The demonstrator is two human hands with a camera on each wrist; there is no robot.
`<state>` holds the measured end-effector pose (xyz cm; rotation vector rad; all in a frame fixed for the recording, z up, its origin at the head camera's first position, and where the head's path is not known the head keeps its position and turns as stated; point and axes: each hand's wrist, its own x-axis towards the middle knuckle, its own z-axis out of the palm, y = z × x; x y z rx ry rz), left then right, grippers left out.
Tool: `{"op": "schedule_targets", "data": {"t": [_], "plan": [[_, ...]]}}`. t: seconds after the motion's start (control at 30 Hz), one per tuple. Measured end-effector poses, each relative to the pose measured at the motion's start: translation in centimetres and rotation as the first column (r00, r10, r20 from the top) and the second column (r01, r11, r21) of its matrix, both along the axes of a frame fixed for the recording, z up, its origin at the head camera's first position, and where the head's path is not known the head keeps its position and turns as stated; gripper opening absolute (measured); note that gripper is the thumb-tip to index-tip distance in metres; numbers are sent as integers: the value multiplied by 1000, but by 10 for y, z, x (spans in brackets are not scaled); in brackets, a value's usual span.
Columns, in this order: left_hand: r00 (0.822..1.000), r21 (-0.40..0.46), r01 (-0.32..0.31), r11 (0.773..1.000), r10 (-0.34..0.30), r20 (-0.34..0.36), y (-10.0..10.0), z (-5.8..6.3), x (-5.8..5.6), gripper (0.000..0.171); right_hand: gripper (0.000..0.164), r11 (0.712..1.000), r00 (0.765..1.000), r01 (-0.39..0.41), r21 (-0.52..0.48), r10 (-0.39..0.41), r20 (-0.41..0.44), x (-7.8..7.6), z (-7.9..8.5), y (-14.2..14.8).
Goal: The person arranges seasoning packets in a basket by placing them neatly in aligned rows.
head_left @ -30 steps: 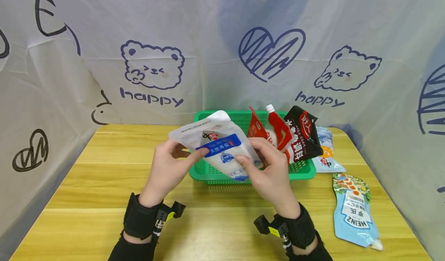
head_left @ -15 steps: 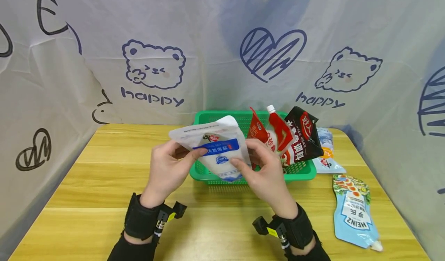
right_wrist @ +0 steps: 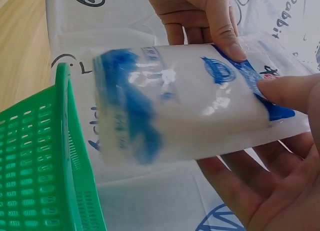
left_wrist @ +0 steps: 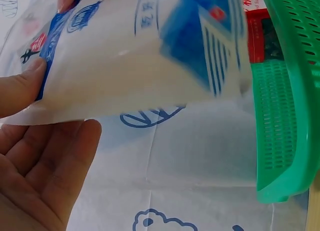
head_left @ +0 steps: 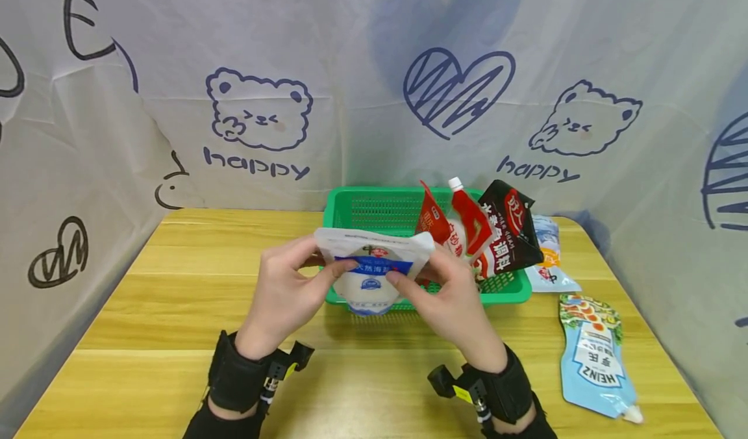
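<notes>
A clear and white bag of sea salt (head_left: 369,299) with a blue label band is held between my two hands, above the front left part of the green basket (head_left: 374,208). My left hand (head_left: 289,293) pinches its left side, thumb on the printed front and fingers behind. On the other side my right hand (head_left: 458,302) grips it the same way. In the left wrist view the bag (left_wrist: 125,66) hangs over the fingers with its bottom toward the basket wall (left_wrist: 295,156). The right wrist view shows both thumbs pressing the label of the bag (right_wrist: 185,101).
Inside the basket's right half stand a red packet (head_left: 432,215), a red-topped pouch with a white cap (head_left: 470,215) and a black packet (head_left: 511,228). A blue and white bag (head_left: 548,257) lies right of the basket. Nearer lies a light blue Heinz pouch (head_left: 596,361).
The bag of sea salt has turned from a slant to nearly level at its top edge, and that edge has come lower. Both hands keep hold of it; the basket stays put.
</notes>
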<state>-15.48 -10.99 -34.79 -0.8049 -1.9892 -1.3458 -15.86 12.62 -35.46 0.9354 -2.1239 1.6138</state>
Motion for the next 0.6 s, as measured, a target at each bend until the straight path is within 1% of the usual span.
{"op": "schedule_targets", "data": {"t": [0.13,0.23,0.4,0.6], "plan": [[1000,-35,-11,999,11,7,1,-3,0,31,40,1000,998,-1,26,0,56,0,-1,0],[1000,-55,-24,998,25,8,1,-4,0,28,38,1000,998,11,17,-12,58,-1,-4,-2],[999,-54,-31,998,33,34,1,-3,0,26,37,999,999,25,-40,-24,25,-3,-8,-6],[996,-45,-34,998,38,83,1,0,-1,22,40,992,999,43,-117,-39,38,-1,-10,-10]]}}
